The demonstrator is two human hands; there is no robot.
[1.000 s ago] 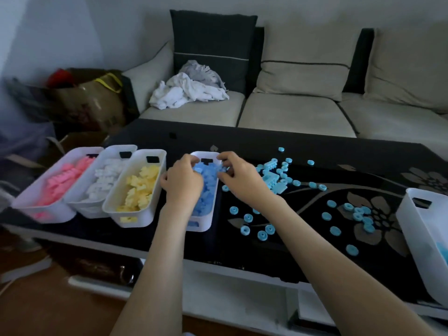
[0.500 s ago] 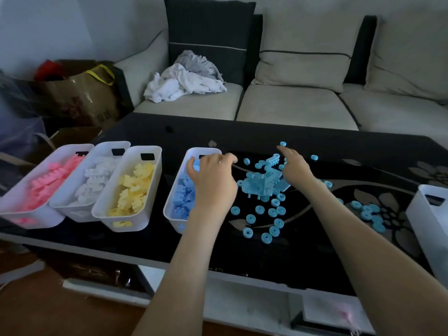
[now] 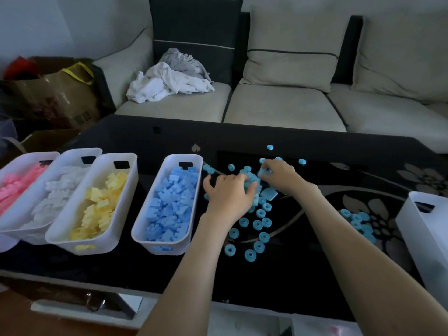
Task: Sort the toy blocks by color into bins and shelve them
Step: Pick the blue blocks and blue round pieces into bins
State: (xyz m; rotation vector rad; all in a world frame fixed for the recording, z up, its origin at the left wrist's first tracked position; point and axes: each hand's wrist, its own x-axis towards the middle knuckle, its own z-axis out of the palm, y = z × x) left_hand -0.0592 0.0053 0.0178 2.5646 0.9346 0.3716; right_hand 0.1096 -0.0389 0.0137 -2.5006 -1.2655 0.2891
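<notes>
Four white bins stand in a row on the black table: a pink-block bin, a white-block bin, a yellow-block bin and a blue-block bin. Just right of the blue bin lies a pile of loose blue blocks. My left hand is curled over the pile's left side, gripping blocks. My right hand grips blocks at the pile's far side. Several blue rings lie scattered in front of the pile.
Another white bin stands at the table's right edge, with more blue rings beside it. A sofa with cushions and crumpled cloths is behind the table. A brown bag sits at far left.
Both hands left the blue bin and moved right to the loose blue pile. The left hand now covers the pile's near-left side; the right has closed in on its far side.
</notes>
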